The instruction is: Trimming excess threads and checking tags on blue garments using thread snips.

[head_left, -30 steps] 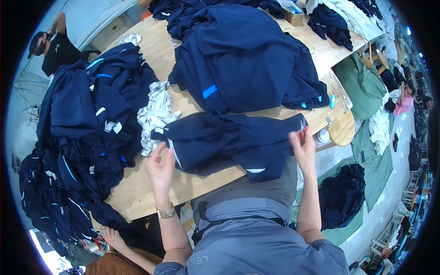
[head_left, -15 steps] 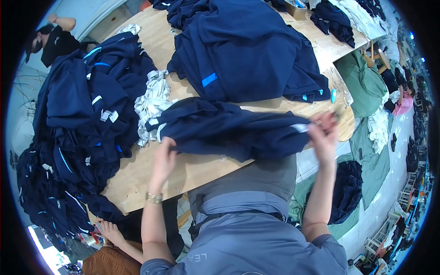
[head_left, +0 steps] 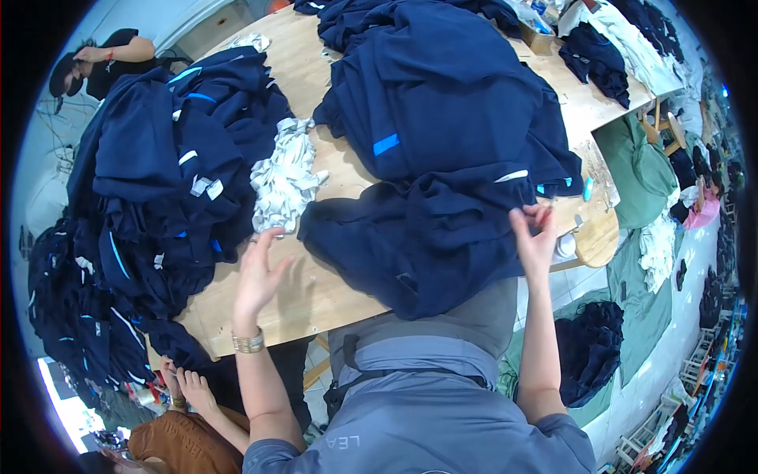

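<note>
Worktop (head_left: 324,296): pale wood, rounded by the lens, its near edge slanting across in front of the person.
Navy garment (head_left: 426,229): on the worktop, directly before the person; dark, matte and crumpled, with soft folds running through the middle. It narrows to a blunt end at the left, and its near edge droops over the rim against the grey trousers (head_left: 442,336). A slim white strip (head_left: 512,176) shows at the upper right, where the cloth meets the large navy pile (head_left: 450,95).
Left hand (head_left: 259,280): over bare wood, clear of the garment, fingers spread wide and nothing between them; a gold-coloured bracelet (head_left: 248,342) at the wrist.
Right hand (head_left: 537,241): at the garment's right edge, fingers bent close together; a reddish bit shows at the tips, though the blur leaves me unable to tell what, if anything, they grip.
White cloth bundle (head_left: 286,178): rumpled, between the garment and the left-hand heap (head_left: 134,158) of navy clothes, which carries blue and white trims.
Co-worker: brown top (head_left: 189,438), lower left, hands (head_left: 193,389) near the worktop's corner.
Floor: dark bundle (head_left: 588,351) on green cloth, right.
</note>
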`<state>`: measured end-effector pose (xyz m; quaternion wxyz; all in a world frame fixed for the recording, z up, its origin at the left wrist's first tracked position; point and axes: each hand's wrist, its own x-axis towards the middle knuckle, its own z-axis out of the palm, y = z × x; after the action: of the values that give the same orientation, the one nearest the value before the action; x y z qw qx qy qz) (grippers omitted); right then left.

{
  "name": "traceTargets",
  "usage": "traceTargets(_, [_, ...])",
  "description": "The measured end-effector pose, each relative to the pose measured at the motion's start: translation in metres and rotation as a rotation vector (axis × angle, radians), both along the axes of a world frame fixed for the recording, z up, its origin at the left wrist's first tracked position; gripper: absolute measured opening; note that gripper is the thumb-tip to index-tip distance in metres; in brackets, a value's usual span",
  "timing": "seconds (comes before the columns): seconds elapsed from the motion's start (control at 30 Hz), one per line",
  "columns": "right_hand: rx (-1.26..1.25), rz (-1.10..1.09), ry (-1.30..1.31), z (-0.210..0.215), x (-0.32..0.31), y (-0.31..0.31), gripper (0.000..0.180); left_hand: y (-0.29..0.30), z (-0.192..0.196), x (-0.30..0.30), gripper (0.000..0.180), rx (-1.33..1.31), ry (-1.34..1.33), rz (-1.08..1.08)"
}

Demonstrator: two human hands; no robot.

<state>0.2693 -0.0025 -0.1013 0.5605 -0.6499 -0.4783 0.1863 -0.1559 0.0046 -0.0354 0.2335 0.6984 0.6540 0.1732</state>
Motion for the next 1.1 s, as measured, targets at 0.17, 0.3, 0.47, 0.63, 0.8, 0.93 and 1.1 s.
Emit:
traceTargets(0.17, [-0.079,0.23,-0.448,-0.009,-0.039,0.001,0.054,-0.008,0.001,0.084,0.04,-0.067,-0.346,-0.118])
traceTargets(0.3, [-0.405,0.316,-0.12,-0.02,-0.049,0.006,0.034,-0.022,-0.034,0.155,0.085,0.041,-0.443,-0.384])
traceTargets(0.47, [0.031,0.421,0.326,0.036,-0.044,-0.002,0.028,-0.026,-0.038,0.178,0.097,0.16,-0.11,-0.385])
traceTargets(0.63, [0.411,-0.114,0.478,0.035,0.052,0.009,0.018,-0.03,-0.046,0.163,0.085,0.229,-0.043,-0.37])
traceTargets(0.8, [0.065,-0.435,-0.144,-0.016,0.101,0.006,0.019,-0.023,-0.069,0.122,0.034,0.411,-0.333,-0.221])
traceTargets(0.93, [0.099,-0.252,-0.087,-0.01,0.039,0.0,0.019,-0.007,-0.067,0.11,0.025,0.378,-0.397,0.231])
traceTargets(1.1, [-0.011,0.218,0.103,0.012,-0.08,0.009,0.029,0.025,-0.122,0.099,0.037,0.012,-0.734,0.356])
